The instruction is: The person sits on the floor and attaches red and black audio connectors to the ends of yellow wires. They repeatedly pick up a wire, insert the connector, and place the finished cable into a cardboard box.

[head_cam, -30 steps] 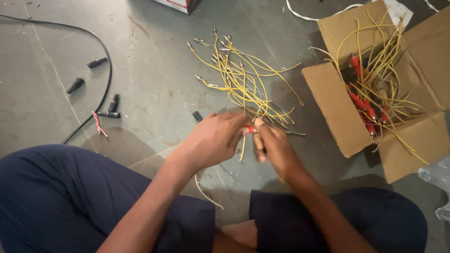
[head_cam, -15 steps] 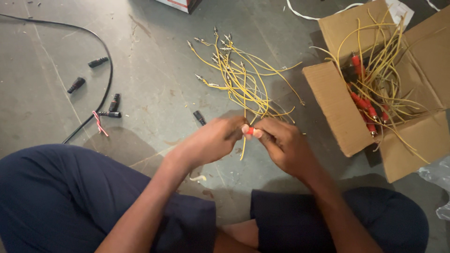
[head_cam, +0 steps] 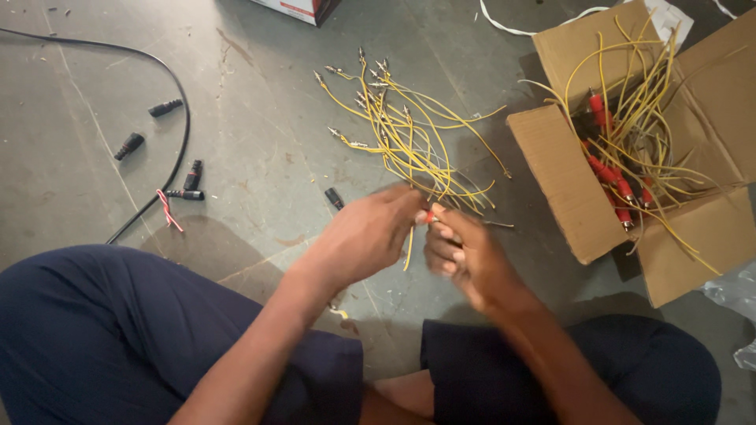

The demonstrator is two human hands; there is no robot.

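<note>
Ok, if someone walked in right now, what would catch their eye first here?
Probably the two hands meeting mid-frame: the left hand and right hand pinch a short yellow wire between them. Just beyond lies a loose pile of yellow wires on the grey floor. To the right, an open cardboard box holds more yellow wires with red connectors.

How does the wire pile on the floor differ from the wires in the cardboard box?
The floor pile lies loose, fanned out on bare concrete; the box wires sit tangled inside the cardboard box. Box wires carry red plugs; the floor pile shows only small metal tips. Both are thin yellow wires.
</note>
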